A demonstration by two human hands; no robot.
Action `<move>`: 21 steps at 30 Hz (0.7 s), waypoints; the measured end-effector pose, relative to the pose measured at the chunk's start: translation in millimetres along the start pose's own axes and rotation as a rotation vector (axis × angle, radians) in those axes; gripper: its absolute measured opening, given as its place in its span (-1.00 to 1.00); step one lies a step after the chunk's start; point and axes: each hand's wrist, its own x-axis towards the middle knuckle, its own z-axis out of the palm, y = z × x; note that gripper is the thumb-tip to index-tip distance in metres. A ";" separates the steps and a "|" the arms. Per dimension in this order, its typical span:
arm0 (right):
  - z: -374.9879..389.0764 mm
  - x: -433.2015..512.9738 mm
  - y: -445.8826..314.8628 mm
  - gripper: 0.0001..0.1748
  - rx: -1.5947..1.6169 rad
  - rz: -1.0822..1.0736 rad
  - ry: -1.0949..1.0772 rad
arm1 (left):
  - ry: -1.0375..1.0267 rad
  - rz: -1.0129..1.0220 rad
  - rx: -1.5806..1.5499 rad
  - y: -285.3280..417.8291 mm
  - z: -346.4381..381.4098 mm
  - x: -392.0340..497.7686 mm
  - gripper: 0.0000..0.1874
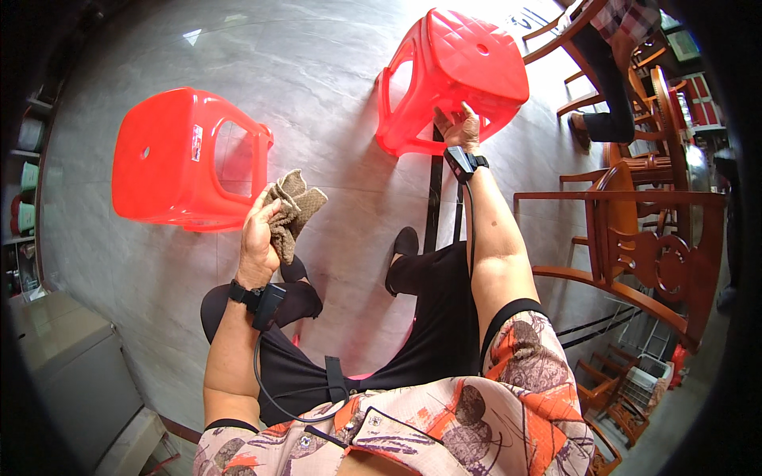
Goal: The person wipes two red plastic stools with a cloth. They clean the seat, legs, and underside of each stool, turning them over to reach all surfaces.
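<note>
My left hand (260, 235) grips a bunched brown cloth (292, 217), its loose corners pointing up and right. Just beyond that hand, a red plastic stool (156, 156) stands at the left, with a small sticker on its side. My right hand (460, 128) reaches to a second red plastic stool (476, 56) at the upper right. Its fingers are at the underside of the stool's near edge; whether they grip it cannot be told. Both wrists wear a strapped black device with a cable.
Carved wooden chairs (649, 262) line the right side. Another person's leg (607, 95) shows among chairs at the upper right. Grey cabinets (71, 345) stand at the lower left, and shelves (27, 196) at the far left. Grey tiled floor (333, 149) lies between the stools.
</note>
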 end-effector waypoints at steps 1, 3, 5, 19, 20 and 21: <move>5.6 -4.6 1.5 -0.64 0.020 0.051 0.014 | 0.028 -0.009 -0.011 -0.1 0.0 0.7 -0.51; 18.9 -17.7 5.3 -0.62 0.064 0.153 0.074 | 0.017 0.021 -0.011 -1.2 -0.9 1.9 -0.47; 33.3 -39.7 20.5 -0.60 -0.018 0.166 0.018 | 0.045 0.051 -0.005 -4.2 -2.8 2.4 -0.43; 37.4 -261.5 180.1 -0.70 0.080 0.525 -0.043 | -0.083 0.035 -0.381 11.1 -48.1 18.7 -0.69; 31.4 -276.0 185.1 -0.71 0.052 0.532 -0.042 | -0.178 0.027 -0.371 13.8 -51.1 16.8 -0.64; 25.0 -292.2 189.4 -0.78 0.042 0.534 -0.056 | -0.191 0.088 -0.308 13.4 -52.0 14.0 -0.64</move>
